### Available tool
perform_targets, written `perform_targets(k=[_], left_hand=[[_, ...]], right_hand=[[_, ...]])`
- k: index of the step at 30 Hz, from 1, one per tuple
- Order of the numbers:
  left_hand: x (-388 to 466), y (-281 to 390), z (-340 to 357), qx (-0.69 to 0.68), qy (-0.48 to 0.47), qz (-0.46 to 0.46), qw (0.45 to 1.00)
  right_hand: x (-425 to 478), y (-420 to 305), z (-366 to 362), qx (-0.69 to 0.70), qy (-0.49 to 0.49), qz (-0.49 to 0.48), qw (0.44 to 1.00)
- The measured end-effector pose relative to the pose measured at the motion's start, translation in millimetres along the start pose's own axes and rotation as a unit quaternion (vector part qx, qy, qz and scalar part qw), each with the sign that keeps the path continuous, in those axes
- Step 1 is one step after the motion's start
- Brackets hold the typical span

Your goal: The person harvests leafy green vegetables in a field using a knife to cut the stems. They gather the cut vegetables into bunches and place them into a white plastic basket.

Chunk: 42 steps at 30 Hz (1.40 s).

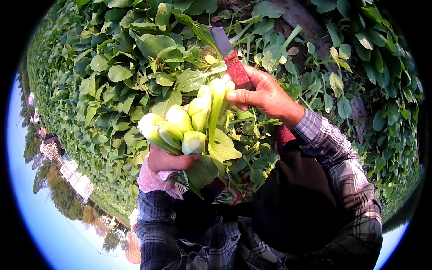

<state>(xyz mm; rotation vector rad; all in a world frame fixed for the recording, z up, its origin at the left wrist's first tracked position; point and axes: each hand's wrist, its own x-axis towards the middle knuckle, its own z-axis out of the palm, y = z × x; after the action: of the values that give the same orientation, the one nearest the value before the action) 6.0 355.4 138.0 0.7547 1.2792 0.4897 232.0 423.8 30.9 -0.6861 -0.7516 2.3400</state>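
Observation:
Several pale-green bok choy heads [178,122] are bunched in my left hand [170,159], their cut bases facing up. A pink cloth [156,179] wraps that wrist. My right hand [261,91] keeps a knife [221,40] with a red-wrapped handle against its palm, the blade pointing away from me. Between the thumb and fingers of the same hand is the base of a bok choy leaf [216,114], which hangs down beside the bunch. Leaves hide part of the left fingers.
Dense leafy plants [111,67] surround me. Loose cut leaves [275,54] lie on the ground ahead. A dark strip [303,20] runs along the soil at right. Far left are white crates [77,179] and a person in a patterned head covering [50,150].

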Motion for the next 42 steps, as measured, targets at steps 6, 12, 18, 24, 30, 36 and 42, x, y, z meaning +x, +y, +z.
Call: perform_targets(k=[6,12,18,24,30,36,42], left_hand=[[3,1,2,0.011,0.003,0.001,1.000],[-4,-13,-22,0.056,-0.059,0.043,0.996],[2,16,-26,-0.020,-0.081,0.111,0.990],[10,65,-33,0.076,-0.057,0.097,0.991],[74,23,-61,0.623,-0.058,-0.065,0.777],[83,3,-80,0.661,-0.031,-0.135,0.738],[63,-16,-95,0.614,0.022,-0.078,0.786]], right_hand=[[3,16,7,0.065,-0.003,0.060,0.996],[33,39,-14,-0.305,0.025,0.090,0.948],[86,75,-40,-0.543,0.070,0.050,0.836],[42,104,-20,-0.724,-0.143,0.040,0.674],[77,67,-23,-0.654,-0.106,0.125,0.739],[121,70,-15,-0.612,0.003,0.096,0.785],[146,98,-35,-0.445,0.093,0.077,0.887]])
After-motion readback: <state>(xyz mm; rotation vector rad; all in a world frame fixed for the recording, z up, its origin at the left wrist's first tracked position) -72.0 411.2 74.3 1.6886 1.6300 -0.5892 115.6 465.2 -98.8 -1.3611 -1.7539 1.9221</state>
